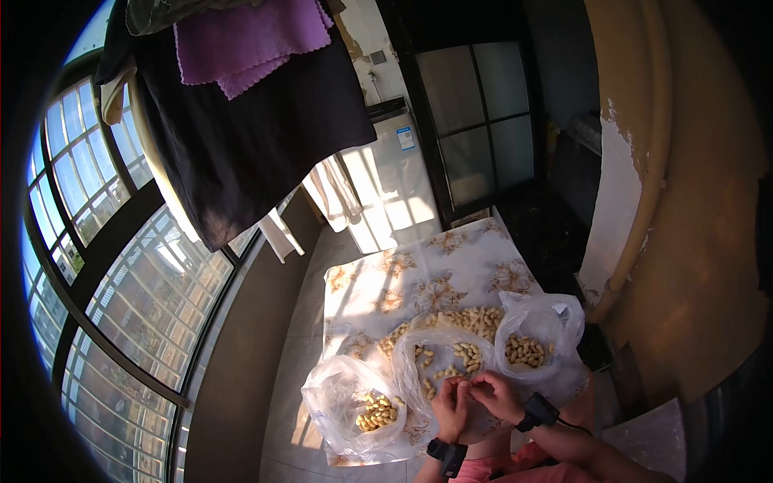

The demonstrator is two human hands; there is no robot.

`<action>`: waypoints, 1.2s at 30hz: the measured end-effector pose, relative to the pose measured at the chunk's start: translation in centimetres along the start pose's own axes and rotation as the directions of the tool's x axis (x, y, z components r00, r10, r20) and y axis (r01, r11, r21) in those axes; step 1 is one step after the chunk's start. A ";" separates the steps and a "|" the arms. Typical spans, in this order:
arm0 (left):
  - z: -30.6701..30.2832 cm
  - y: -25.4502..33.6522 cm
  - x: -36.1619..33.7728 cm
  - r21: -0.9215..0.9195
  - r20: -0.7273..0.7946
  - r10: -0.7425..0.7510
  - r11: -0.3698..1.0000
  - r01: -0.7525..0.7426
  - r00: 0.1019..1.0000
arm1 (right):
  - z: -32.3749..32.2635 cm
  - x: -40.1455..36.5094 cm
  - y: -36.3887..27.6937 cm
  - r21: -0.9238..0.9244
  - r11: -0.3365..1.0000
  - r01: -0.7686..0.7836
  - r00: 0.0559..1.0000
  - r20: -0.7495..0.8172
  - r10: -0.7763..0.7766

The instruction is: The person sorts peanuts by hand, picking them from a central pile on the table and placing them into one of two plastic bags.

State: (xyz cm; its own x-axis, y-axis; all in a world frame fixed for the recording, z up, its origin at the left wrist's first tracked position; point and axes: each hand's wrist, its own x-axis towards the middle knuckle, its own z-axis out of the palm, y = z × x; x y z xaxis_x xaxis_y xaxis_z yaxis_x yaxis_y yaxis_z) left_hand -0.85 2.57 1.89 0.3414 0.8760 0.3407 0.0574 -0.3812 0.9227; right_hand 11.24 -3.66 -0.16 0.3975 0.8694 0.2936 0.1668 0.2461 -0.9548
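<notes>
My left hand (450, 409) and my right hand (499, 398) meet fingertip to fingertip over the near rim of the middle plastic bag (407, 381). Both are closed in a pinch; whatever is between the fingers is too small to make out. Unshelled peanuts (467, 352) lie inside that bag. To its left, a clear plastic bag (328, 386) holds a small heap of yellowish peanuts (377, 413). On the right, another plastic bag (566, 312) contains browner peanuts (525, 352). Behind the middle bag, a long pile of peanuts (481, 320) spreads over the cloth.
A flowered tablecloth (362, 282) covers the table. Dark hanging cloth (258, 153) and a purple cloth (250, 40) hang at upper left, beside barred windows (153, 298). Beyond the table stand a white appliance (398, 177) and a dark-framed glass door (475, 121). A pipe (656, 161) runs down the right wall.
</notes>
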 end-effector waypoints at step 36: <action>-0.2 -1.3 0.1 -0.054 0.024 -0.051 0.997 0.052 0.998 | 0.0 -0.1 -0.8 0.162 0.983 -0.089 0.995 0.051 0.082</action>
State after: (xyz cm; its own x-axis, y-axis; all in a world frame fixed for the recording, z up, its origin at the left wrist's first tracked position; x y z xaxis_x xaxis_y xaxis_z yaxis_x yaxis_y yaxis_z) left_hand -1.07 3.21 0.71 0.3604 0.8870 0.2887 0.0249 -0.3185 0.9476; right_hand 11.07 -3.90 0.55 0.3635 0.9073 0.2115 -0.0178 0.2337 -0.9721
